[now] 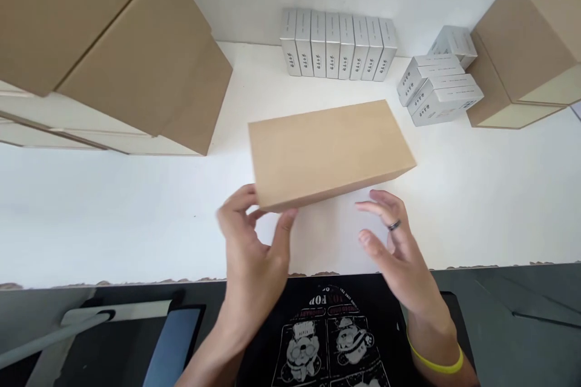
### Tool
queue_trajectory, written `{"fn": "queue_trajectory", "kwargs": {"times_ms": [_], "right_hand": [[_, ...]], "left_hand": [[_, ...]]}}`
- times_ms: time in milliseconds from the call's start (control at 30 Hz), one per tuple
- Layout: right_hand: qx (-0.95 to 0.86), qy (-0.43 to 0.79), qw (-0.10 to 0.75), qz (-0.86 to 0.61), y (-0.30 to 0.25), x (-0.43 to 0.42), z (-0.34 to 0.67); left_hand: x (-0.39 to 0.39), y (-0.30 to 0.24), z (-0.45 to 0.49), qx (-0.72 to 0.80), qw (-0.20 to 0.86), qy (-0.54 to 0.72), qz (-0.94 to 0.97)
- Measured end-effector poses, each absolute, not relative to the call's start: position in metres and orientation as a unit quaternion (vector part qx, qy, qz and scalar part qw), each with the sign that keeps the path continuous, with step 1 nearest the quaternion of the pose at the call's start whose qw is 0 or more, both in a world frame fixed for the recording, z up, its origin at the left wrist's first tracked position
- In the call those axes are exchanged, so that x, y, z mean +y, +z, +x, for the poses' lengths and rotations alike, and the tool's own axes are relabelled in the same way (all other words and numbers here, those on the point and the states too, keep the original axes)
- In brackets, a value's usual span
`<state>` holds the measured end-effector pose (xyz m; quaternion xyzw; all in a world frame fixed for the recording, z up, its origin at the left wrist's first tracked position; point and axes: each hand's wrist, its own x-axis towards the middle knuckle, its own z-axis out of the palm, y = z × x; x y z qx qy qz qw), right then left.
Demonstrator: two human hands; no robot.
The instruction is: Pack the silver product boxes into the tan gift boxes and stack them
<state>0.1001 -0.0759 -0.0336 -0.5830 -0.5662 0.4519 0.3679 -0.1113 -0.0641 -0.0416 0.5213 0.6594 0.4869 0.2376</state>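
Observation:
A plain brown cardboard box [331,154] is tilted above the white table, its near edge raised. My left hand [256,248] grips the box's near left corner, with the thumb under the front edge and the fingers at the left side. My right hand [394,242], wearing a dark ring and a yellow wristband, is just in front of the box's right part. Its fingers are apart and curved, and nothing is between them. The underside of the box is mostly hidden.
Several silver-white small boxes [338,45] stand in a row at the wall. More small boxes [440,87] sit at the right, beside stacked brown boxes [521,54]. Larger brown boxes [149,54] fill the left back. The table's near edge [181,282] is chipped.

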Motion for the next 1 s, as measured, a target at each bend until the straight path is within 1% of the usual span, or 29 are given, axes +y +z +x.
{"fn": "queue_trajectory", "kwargs": {"times_ms": [67, 133, 200, 300, 367, 467, 600, 667, 767, 800, 1000], "right_hand": [[-0.58, 0.386, 0.37, -0.614, -0.034, -0.078, 0.103], [-0.562, 0.319, 0.405, -0.647, -0.036, -0.077, 0.112], [-0.553, 0.288, 0.418, -0.66, -0.038, -0.071, 0.128], [-0.561, 0.262, 0.413, -0.668, -0.038, -0.055, 0.153], [-0.568, 0.263, 0.4, -0.67, -0.036, -0.043, 0.162], [-0.553, 0.305, 0.379, -0.676, -0.035, -0.032, 0.159], [-0.527, 0.345, 0.411, -0.659, -0.038, -0.029, 0.15], [-0.524, 0.315, 0.427, -0.666, -0.039, -0.03, 0.152], [-0.499, 0.238, 0.451, -0.701, -0.04, -0.028, 0.162], [-0.494, 0.235, 0.456, -0.702, -0.039, -0.026, 0.165], [-0.507, 0.327, 0.421, -0.678, -0.029, -0.015, 0.168]], "left_hand": [[-0.066, -0.039, -0.109, 0.668, 0.208, 0.45, 0.555], [-0.065, -0.037, -0.111, 0.674, 0.18, 0.419, 0.581], [-0.063, -0.037, -0.115, 0.673, 0.167, 0.4, 0.599], [-0.062, -0.037, -0.119, 0.657, 0.166, 0.377, 0.631], [-0.061, -0.036, -0.117, 0.649, 0.173, 0.368, 0.643], [-0.061, -0.035, -0.11, 0.65, 0.173, 0.374, 0.639], [-0.062, -0.034, -0.105, 0.637, 0.189, 0.385, 0.641], [-0.062, -0.034, -0.106, 0.616, 0.211, 0.393, 0.649], [-0.062, -0.035, -0.108, 0.593, 0.23, 0.407, 0.655], [-0.062, -0.036, -0.108, 0.588, 0.233, 0.411, 0.656], [-0.063, -0.039, -0.109, 0.562, 0.247, 0.421, 0.667]]}}
